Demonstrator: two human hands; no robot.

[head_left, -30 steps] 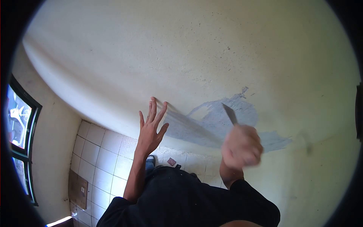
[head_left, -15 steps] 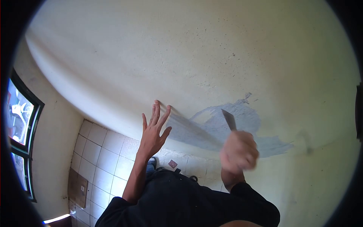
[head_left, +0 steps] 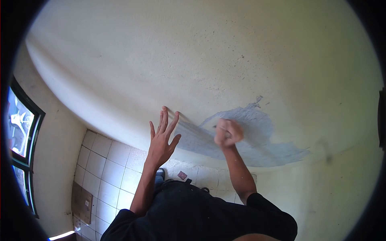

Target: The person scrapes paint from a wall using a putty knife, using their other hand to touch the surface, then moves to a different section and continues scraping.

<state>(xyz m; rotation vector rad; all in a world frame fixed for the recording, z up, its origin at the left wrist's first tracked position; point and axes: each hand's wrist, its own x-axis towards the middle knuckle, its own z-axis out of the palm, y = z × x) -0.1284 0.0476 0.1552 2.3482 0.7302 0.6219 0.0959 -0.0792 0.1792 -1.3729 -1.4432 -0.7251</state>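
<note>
My left hand is spread, its fingertips resting against the cream wall just left of a scraped grey patch. Over that patch my right hand, slightly blurred, is closed in a fist round a scraper. The scraper's blade is mostly hidden behind the fist in this view. The bared patch stretches from near my left hand out to the right, with a ragged, peeling upper edge around a tongue of paint.
White floor tiles lie below, with a small reddish packet near my foot. On the left is a dark-framed window. A brown board lies on the tiles. Small pits mark the upper wall.
My right hand has moved left and up with the scraper, onto the grey patch; the blade, plain before, is now mostly hidden. My left hand stays in place on the wall.
</note>
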